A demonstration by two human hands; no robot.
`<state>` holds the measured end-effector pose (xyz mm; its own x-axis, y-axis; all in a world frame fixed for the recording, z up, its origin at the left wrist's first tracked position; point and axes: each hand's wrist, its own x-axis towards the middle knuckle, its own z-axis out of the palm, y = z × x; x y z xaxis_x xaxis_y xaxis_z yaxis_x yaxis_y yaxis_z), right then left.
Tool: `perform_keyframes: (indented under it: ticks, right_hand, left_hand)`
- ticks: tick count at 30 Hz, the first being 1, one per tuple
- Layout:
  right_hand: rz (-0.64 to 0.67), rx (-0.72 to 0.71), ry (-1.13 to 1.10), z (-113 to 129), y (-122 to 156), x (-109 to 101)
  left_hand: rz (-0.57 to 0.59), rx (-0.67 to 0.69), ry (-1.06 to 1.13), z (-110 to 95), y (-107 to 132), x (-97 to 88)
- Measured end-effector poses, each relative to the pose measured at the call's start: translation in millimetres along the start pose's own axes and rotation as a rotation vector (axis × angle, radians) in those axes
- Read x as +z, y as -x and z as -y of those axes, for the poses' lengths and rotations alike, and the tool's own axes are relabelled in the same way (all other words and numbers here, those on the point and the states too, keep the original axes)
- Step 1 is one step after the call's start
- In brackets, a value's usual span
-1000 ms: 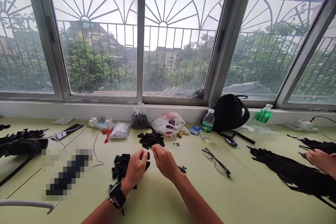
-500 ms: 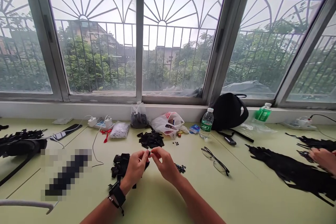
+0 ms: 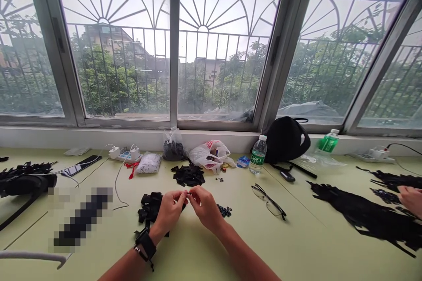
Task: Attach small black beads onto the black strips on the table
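Note:
My left hand (image 3: pixel 170 208), with a black watch (image 3: pixel 145 243) on its wrist, is closed in a pinch in front of me. The fingertips of my right hand (image 3: pixel 207 207) meet it, also pinched. Whatever sits between the fingertips is too small and covered to name. Beside and partly behind my left hand lies a heap of black fabric pieces (image 3: pixel 150 207). Small dark ring-like parts (image 3: pixel 225 211) lie just past my right hand, partly hidden by it. Farther back is a second heap of black pieces (image 3: pixel 188 174), with a few tiny dark parts (image 3: pixel 220 180) near it.
Eyeglasses (image 3: pixel 268 202) and a water bottle (image 3: pixel 258 154) stand to the right, near a black bag (image 3: pixel 286 139). Plastic bags (image 3: pixel 211 155) line the sill. A white cable (image 3: pixel 118 186) crosses the left side. At far right, another person's hand (image 3: pixel 411 201) is near black strips (image 3: pixel 359 215).
My right fingertips have closed in against my left ones, and the black bit seen there earlier is now covered. The other person's hand has moved slightly right, uncovering small dark parts.

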<state>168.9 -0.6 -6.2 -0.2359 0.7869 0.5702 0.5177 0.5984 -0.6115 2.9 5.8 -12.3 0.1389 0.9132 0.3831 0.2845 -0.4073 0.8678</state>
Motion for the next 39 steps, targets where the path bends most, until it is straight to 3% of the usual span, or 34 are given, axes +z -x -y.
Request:
perform_keyframes:
  ticks: [13, 17, 20, 22, 25, 30, 33, 39]
  right_hand:
    - [0.028, 0.041, 0.003, -4.7, -2.0, -2.7]
    - [0.093, 0.068, 0.032, -14.7, -6.6, -19.8]
    - [0.142, 0.103, 0.133, -27.2, -8.6, -40.6]
    - [0.179, 0.143, 0.216, -35.4, -7.9, -53.5]
    - [0.254, 0.208, 0.281, -44.3, -5.3, -67.1]
    - [0.324, 0.234, 0.254, -49.1, -3.4, -78.0]
    - [0.324, 0.205, 0.204, -50.3, -4.7, -81.7]
    - [0.244, 0.165, 0.146, -55.8, -7.7, -78.2]
  left_hand:
    - [0.003, -0.032, -0.186, -12.2, 3.8, -4.3]
    - [-0.163, -0.089, -0.479, -16.3, 5.3, -11.1]
    - [-0.255, 0.031, -0.581, -19.6, 4.8, -15.7]
    - [-0.228, 0.156, -0.557, -21.9, 4.9, -16.2]
    - [-0.094, 0.276, -0.483, -22.3, 6.8, -12.9]
    - [0.093, 0.273, -0.491, -13.3, 10.0, -8.2]
    - [0.088, 0.246, -0.579, -10.0, 9.6, -10.5]
    - [-0.032, 0.242, -0.666, -16.6, 8.5, -15.0]
